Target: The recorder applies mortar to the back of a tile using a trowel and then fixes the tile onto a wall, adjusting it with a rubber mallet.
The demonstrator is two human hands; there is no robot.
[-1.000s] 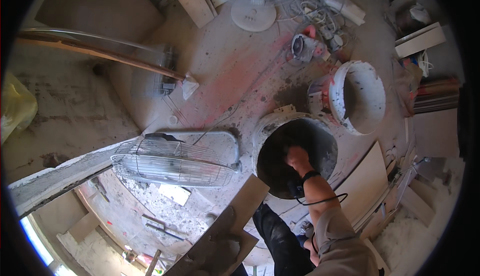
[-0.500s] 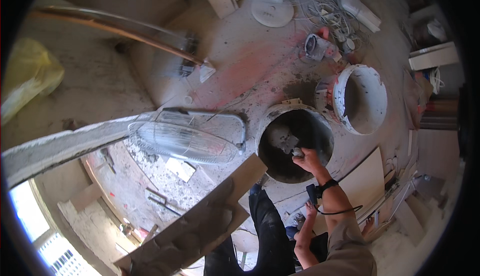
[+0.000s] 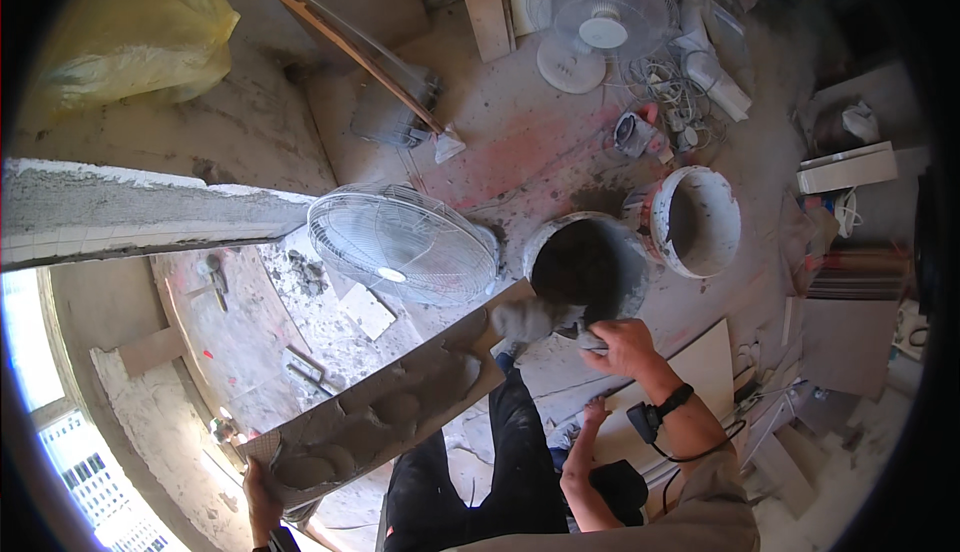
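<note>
My left hand (image 3: 262, 500) grips the near left end of a long tile (image 3: 385, 452), held tilted across in front of me. Thick grey mortar (image 3: 395, 410) covers its upward face in rounded dabs. In my right hand (image 3: 628, 350) is a trowel, its handle (image 3: 592, 342) in my closed fingers. A lump of wet mortar (image 3: 525, 320) on the trowel hangs at the tile's far right end and hides most of the blade. Just beyond stands a bucket (image 3: 632, 297) with dark mortar inside.
A whitish bucket (image 3: 738, 227) stands behind the mortar bucket. One fan (image 3: 400, 242) is close beyond the tile; another fan (image 3: 603, 32) stands farther back. Another person's bare arm (image 3: 578, 467) shows near my legs. A low wall (image 3: 150, 207) and yellow bag (image 3: 150, 37) are at left.
My right hand has brought the trowel out of the bucket with mortar, over to the tile's right end. The tile sits lower and flatter, and my left hand shows more clearly.
</note>
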